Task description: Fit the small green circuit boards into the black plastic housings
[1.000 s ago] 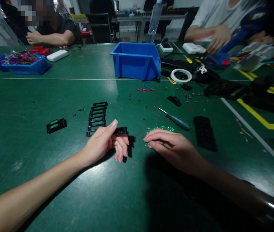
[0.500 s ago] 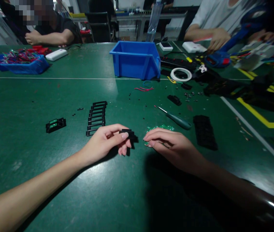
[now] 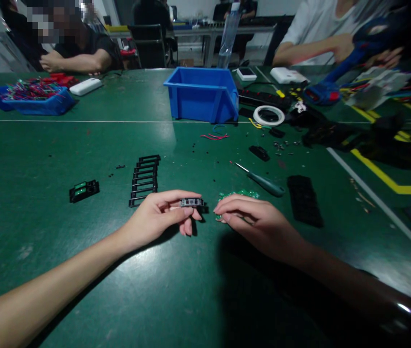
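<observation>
My left hand point(image 3: 154, 216) pinches a small black plastic housing point(image 3: 192, 202) between thumb and fingers, its slotted inner side facing me. Just to the right, my right hand point(image 3: 259, 217) has thumb and fingertips together on a small green circuit board point(image 3: 219, 218), mostly hidden by the fingers. Behind that hand lies a cluster of small green boards point(image 3: 243, 193). A row of black plastic frames point(image 3: 145, 181) lies beyond my left hand. Farther left sits a black housing with green boards in it point(image 3: 84, 191).
A green-handled screwdriver point(image 3: 265, 183) and a group of black parts point(image 3: 304, 200) lie to the right. Farther back stand a blue bin point(image 3: 201, 101), a roll of white tape point(image 3: 268, 116) and loose screws point(image 3: 281, 145). Co-workers sit across the table, one beside a blue power tool point(image 3: 323, 92).
My left hand has turned the black housing, so its slotted grey inner side now shows. The right hand stays almost in place, fingertips still on the small board. The view has shifted slightly.
</observation>
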The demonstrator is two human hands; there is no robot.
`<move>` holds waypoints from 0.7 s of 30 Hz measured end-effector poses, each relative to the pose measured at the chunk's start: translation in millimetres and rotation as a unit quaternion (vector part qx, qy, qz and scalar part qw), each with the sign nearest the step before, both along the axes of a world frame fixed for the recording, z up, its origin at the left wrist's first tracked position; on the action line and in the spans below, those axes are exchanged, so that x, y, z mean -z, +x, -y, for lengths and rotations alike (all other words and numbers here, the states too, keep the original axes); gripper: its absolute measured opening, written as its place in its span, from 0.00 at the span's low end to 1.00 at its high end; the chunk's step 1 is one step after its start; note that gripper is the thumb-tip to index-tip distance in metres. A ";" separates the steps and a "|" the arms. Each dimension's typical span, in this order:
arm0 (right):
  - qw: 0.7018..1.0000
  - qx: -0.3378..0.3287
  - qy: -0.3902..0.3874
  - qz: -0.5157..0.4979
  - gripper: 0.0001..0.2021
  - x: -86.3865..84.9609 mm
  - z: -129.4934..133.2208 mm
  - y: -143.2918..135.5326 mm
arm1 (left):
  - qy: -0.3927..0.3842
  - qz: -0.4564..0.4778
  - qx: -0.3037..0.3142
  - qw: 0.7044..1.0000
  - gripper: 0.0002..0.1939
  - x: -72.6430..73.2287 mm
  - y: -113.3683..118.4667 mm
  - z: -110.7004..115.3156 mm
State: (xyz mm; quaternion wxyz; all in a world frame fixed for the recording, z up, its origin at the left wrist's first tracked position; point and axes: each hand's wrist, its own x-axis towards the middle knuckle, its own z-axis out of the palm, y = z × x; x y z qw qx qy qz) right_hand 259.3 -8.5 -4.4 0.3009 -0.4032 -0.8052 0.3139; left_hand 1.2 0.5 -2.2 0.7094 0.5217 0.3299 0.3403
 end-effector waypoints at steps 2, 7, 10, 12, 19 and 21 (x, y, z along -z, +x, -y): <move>1.000 0.000 -0.001 0.003 0.09 -0.2 0.0 -0.1 | -0.004 0.005 0.000 1.000 0.17 0.1 0.1 0.1; 1.000 -0.002 -0.010 0.005 0.09 0.0 0.6 1.2 | -0.013 0.014 0.005 1.000 0.17 0.3 0.3 0.3; 1.000 -0.004 -0.016 0.001 0.09 0.0 1.0 1.6 | -0.018 0.022 0.005 1.000 0.17 1.4 0.4 0.3; 1.000 -0.007 -0.017 0.001 0.09 0.3 0.9 1.7 | -0.021 0.025 0.004 0.999 0.17 2.2 0.2 0.4; 1.000 -0.009 -0.014 0.000 0.09 1.1 -0.1 1.5 | -0.021 0.024 0.001 0.999 0.17 3.4 -1.2 0.3; 1.000 -0.009 -0.012 -0.001 0.09 1.4 -0.2 1.5 | -0.019 0.022 0.001 1.000 0.17 3.3 -0.9 0.3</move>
